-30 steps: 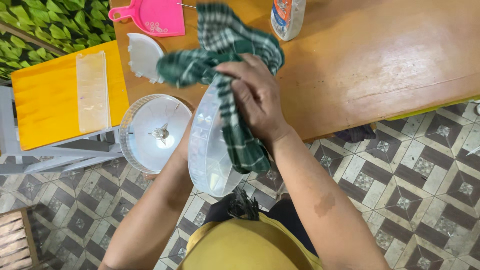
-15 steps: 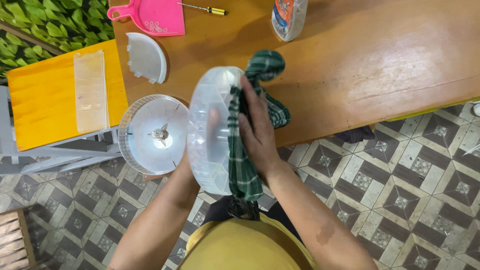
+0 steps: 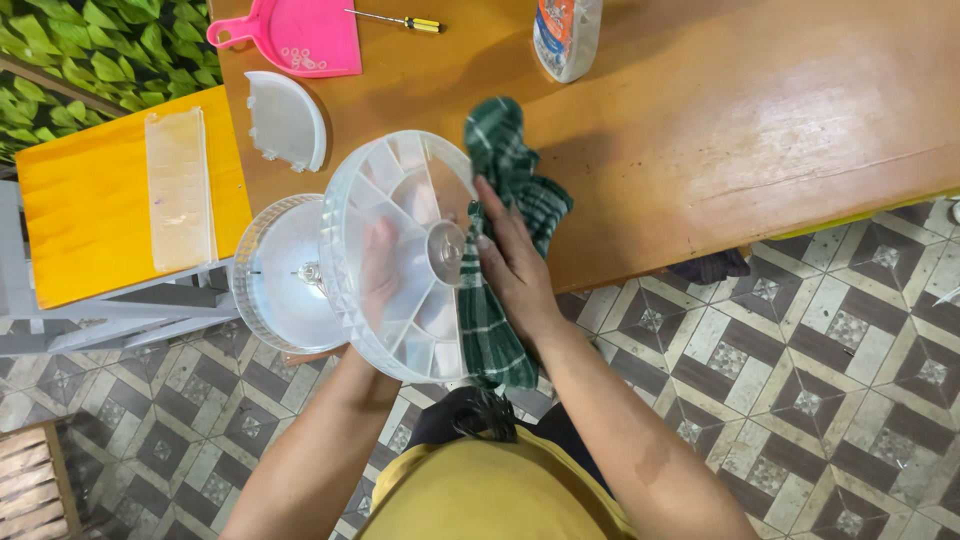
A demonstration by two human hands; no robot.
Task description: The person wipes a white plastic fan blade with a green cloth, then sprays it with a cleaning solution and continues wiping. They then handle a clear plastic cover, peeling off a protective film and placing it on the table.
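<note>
My left hand (image 3: 378,262) holds a round clear plastic tray (image 3: 400,255) with wedge-shaped compartments from behind; the fingers show through the plastic. The tray is tilted up facing me over the table's near edge. My right hand (image 3: 515,265) presses a green checked cloth (image 3: 510,180) against the tray's right side near its centre hub. The cloth hangs down below the tray and bunches above my fingers.
A second round clear dish (image 3: 275,275) lies left of the tray. A semicircular clear lid (image 3: 290,120), a pink dustpan (image 3: 300,35), a screwdriver (image 3: 405,20) and a bottle (image 3: 565,35) lie on the wooden table (image 3: 750,130). A yellow stool (image 3: 90,200) holds a clear strip (image 3: 180,190).
The tray has turned from edge-on to facing me, showing its compartments. My right hand with the cloth has shifted from the tray's top to its right side.
</note>
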